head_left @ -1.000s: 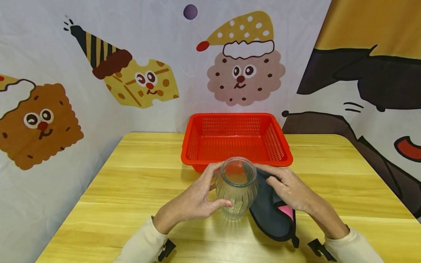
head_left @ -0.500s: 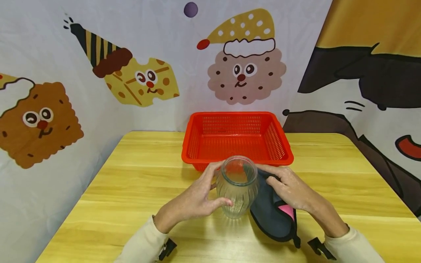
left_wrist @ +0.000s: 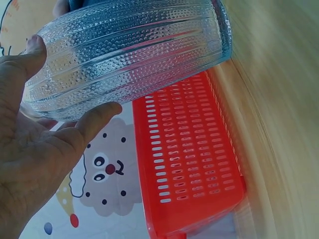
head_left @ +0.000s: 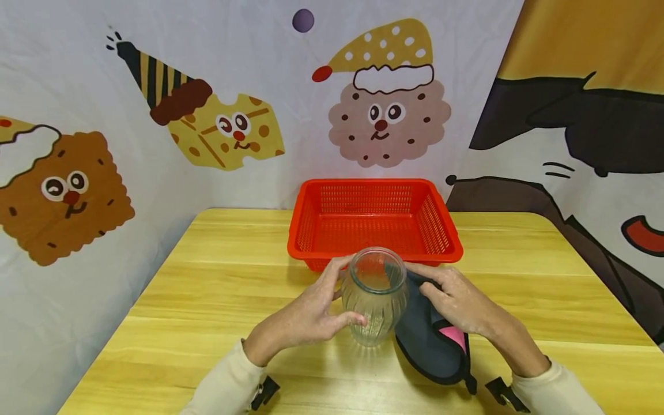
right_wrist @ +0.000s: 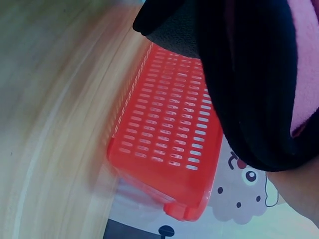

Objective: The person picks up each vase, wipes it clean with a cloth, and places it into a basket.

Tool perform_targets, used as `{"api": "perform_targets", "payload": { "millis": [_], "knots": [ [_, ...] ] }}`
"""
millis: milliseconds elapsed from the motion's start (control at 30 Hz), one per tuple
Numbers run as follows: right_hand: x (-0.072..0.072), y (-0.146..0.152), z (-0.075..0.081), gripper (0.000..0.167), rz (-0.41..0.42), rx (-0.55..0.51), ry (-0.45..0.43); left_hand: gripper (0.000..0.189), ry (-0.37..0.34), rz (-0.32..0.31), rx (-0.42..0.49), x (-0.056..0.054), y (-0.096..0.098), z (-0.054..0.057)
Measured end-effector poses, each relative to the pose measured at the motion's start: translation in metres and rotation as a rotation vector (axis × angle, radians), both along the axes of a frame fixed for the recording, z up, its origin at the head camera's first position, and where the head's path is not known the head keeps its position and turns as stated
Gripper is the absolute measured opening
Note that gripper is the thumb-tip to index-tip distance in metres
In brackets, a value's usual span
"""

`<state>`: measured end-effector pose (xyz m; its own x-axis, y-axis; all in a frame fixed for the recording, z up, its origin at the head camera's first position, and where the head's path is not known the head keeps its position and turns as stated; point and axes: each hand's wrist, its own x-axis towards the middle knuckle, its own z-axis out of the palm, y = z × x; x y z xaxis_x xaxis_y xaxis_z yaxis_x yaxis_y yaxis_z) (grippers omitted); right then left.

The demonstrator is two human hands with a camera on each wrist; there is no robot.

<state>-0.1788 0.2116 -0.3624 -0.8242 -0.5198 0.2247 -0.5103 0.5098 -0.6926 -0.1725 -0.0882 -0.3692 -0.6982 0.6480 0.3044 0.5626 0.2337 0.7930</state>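
Note:
A clear ribbed glass jar (head_left: 374,314) stands upright in front of the red basket, its round mouth facing up. My left hand (head_left: 306,311) grips it from the left, thumb on the near side and fingers round the far side. In the left wrist view the jar's dimpled glass (left_wrist: 129,55) lies between thumb and fingers. On the jar's right, my right hand (head_left: 461,297) holds a dark grey cloth (head_left: 427,340) with black edging and a pink underside. Its folded upper part lies against the glass, and the lower end hangs toward the table. In the right wrist view the cloth's black edge (right_wrist: 244,99) hides most of that hand.
Just beyond the jar, a red plastic basket (head_left: 374,255) with slotted walls sits at the back of the wooden table (head_left: 207,288). A white cartoon-printed backdrop (head_left: 233,190) rises behind the table and along its left side.

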Motion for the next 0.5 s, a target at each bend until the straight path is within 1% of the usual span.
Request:
{"api": "perform_targets", "payload": {
  "millis": [267,500],
  "knots": [
    [0.0001,-0.0008,-0.0027,0.052,-0.006,0.021,0.022,0.097,-0.011,-0.014,0.008,-0.0001,-0.0003,0.0012],
    [-0.0008,0.0001,-0.0084,0.052,-0.008,0.016,-0.009,0.096,-0.037,-0.021,0.015,0.0006,0.0001,0.0009]
  ]
}}
